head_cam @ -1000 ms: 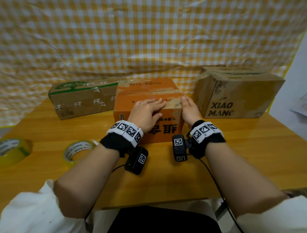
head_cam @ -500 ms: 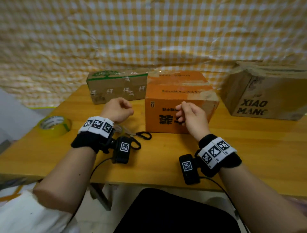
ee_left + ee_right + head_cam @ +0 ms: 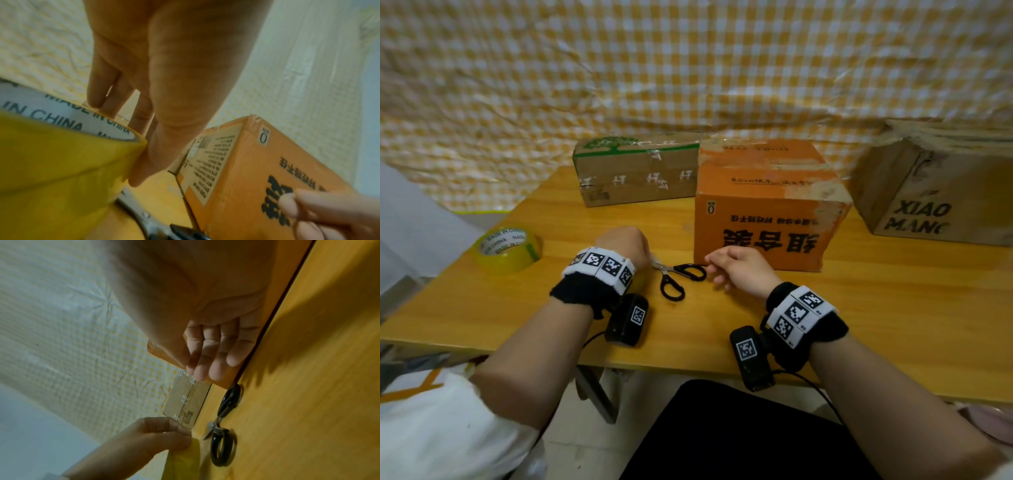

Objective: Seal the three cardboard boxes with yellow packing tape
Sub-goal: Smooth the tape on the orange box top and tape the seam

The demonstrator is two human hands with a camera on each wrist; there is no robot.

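Observation:
Three cardboard boxes stand at the back of the table: a flat green-topped box (image 3: pixel 637 171), an orange box (image 3: pixel 767 212) in the middle and a brown "XIAO MANG" box (image 3: pixel 941 192) on the right. My left hand (image 3: pixel 625 245) grips a yellow tape roll (image 3: pixel 51 162) just left of the orange box, fingers inside the core and thumb on the outer face. My right hand (image 3: pixel 736 270) hovers in front of the orange box with relaxed fingers (image 3: pixel 216 353) and holds nothing. Black-handled scissors (image 3: pixel 678 275) lie between my hands.
A second yellow tape roll (image 3: pixel 506 248) lies flat near the table's left edge. The wooden table (image 3: pixel 893 325) ends close to my forearms. A yellow checked cloth (image 3: pixel 688 68) hangs behind the boxes.
Both hands left the orange box's top. My left hand moved left and took hold of the nearer tape roll. My right hand drew back toward the scissors. The view turned left.

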